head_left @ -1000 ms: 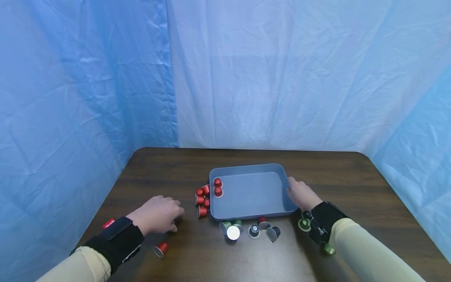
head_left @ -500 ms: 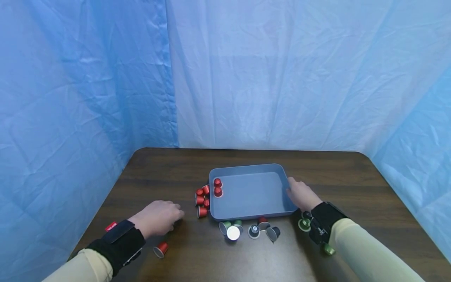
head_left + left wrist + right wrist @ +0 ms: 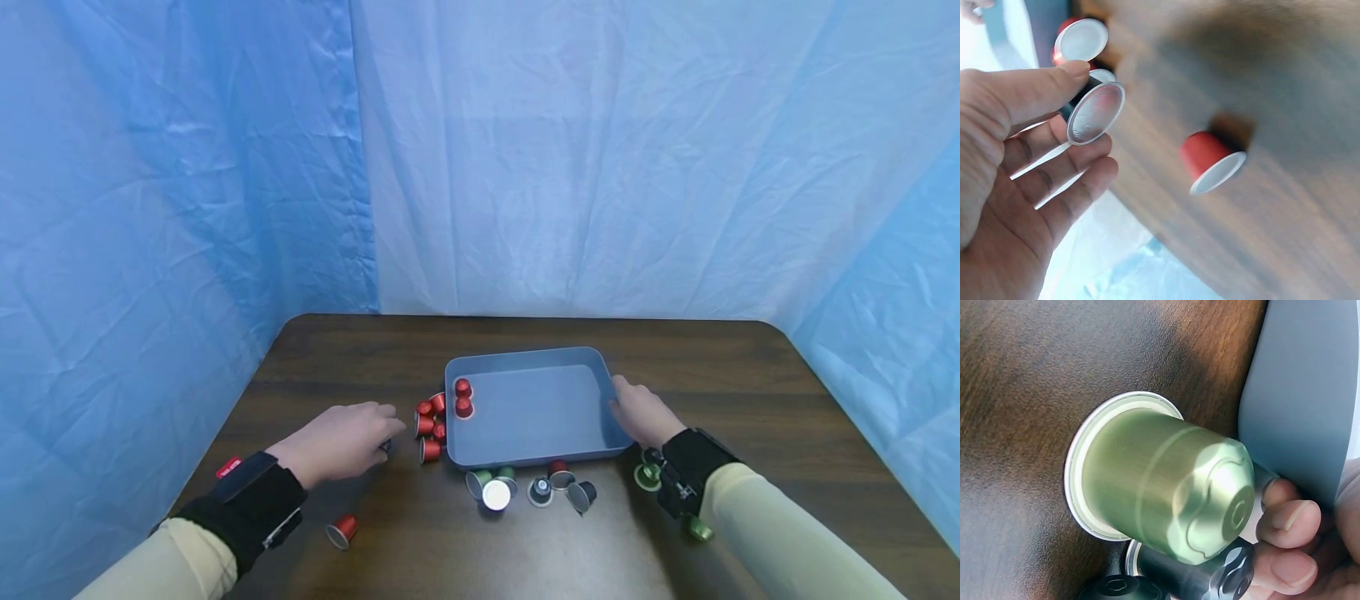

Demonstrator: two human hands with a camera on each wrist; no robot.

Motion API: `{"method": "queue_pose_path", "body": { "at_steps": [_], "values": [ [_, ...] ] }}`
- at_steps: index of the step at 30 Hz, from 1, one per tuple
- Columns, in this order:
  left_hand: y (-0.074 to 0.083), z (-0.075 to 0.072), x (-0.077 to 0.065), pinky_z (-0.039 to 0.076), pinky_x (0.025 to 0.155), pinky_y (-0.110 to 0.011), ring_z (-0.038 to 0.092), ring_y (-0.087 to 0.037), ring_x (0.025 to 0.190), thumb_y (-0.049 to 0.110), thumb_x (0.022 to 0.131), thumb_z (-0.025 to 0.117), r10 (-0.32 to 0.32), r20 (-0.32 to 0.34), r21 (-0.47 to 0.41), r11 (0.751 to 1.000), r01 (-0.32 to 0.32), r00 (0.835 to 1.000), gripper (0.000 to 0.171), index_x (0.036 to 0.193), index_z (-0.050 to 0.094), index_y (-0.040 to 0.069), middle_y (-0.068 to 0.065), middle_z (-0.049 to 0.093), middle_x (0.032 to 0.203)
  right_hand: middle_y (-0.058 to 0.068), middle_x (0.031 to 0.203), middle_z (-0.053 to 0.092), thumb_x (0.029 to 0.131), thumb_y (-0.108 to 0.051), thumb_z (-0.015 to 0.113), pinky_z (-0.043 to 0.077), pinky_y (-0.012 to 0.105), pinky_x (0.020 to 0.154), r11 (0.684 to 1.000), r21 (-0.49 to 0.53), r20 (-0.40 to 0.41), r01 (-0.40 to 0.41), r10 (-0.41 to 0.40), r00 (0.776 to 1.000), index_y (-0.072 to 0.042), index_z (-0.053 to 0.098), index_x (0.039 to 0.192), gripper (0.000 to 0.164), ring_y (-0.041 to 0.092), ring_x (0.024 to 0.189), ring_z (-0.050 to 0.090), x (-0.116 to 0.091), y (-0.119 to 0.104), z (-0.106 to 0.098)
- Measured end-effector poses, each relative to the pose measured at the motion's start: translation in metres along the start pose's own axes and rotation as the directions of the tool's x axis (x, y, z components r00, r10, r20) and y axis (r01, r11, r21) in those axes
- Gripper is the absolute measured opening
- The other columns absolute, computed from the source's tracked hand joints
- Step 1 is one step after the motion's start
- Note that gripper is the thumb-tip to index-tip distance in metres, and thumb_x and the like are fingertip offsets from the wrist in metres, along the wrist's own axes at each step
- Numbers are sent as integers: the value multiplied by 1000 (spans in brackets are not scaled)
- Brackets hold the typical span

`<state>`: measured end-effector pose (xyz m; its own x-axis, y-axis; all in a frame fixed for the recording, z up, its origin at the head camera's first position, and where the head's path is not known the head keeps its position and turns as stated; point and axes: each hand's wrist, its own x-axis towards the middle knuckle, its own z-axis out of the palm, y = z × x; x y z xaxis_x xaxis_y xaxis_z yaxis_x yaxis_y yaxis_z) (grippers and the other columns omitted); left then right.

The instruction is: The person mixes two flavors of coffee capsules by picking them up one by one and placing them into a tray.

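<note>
My left hand (image 3: 341, 442) is above the table, left of the tray. In the left wrist view its thumb and fingers pinch a dark coffee capsule (image 3: 1095, 112), silver lid toward the camera. A red capsule (image 3: 1205, 159) lies below that hand. My right hand (image 3: 643, 412) holds the right edge of the blue-grey tray (image 3: 540, 461); its curled fingers (image 3: 1288, 522) show beside the outer wall. Close to them are a pale green capsule (image 3: 1166, 478) and a dark capsule (image 3: 1191, 569). Two red capsules (image 3: 463, 407) stand upright inside the tray, at its left side.
Several red capsules (image 3: 425, 426) cluster against the tray's left wall. Green, white-lidded (image 3: 497, 496), dark and red capsules lie along its front. Near the right wrist are green capsules (image 3: 701, 530). Blue sheets (image 3: 585, 167) hang around the wooden table (image 3: 420, 542).
The left hand lifts from the table and moves forward and right toward the red cluster, a dark capsule now showing at its fingers. The right hand and the tray stay put.
</note>
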<state>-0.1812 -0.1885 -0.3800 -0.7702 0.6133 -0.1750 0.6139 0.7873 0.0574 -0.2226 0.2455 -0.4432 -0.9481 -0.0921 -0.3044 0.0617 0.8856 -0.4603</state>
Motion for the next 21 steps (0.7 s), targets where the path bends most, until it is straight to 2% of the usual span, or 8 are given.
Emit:
{"method": "queue_pose_path", "body": {
  "at_steps": [4,14,21],
  "values": [
    [2,-10,4,57,75,-31,58,-11,80,18,82,87,26,-62,-1,1000,-26,998,32,112,76,15,5,60,87,29,121,59,107,-11,45,48,35,59,1000,-2,-3,4,-4,1000,8,33,146,45,28,82,63,0,0,0],
    [7,-22,12,53,68,-24,53,-9,75,24,83,87,54,-129,7,999,-53,990,29,109,78,15,5,57,86,28,120,60,107,-11,46,48,34,60,1000,-5,-11,15,-15,1000,8,33,146,45,27,82,63,-2,-1,0],
    [11,-26,18,54,78,-29,55,-13,86,29,81,88,112,-231,44,994,-105,966,34,111,76,16,3,63,94,31,125,59,107,-12,47,49,34,62,1000,-6,-5,6,-6,1000,8,34,146,45,30,88,63,-4,-3,-1]
  ]
}}
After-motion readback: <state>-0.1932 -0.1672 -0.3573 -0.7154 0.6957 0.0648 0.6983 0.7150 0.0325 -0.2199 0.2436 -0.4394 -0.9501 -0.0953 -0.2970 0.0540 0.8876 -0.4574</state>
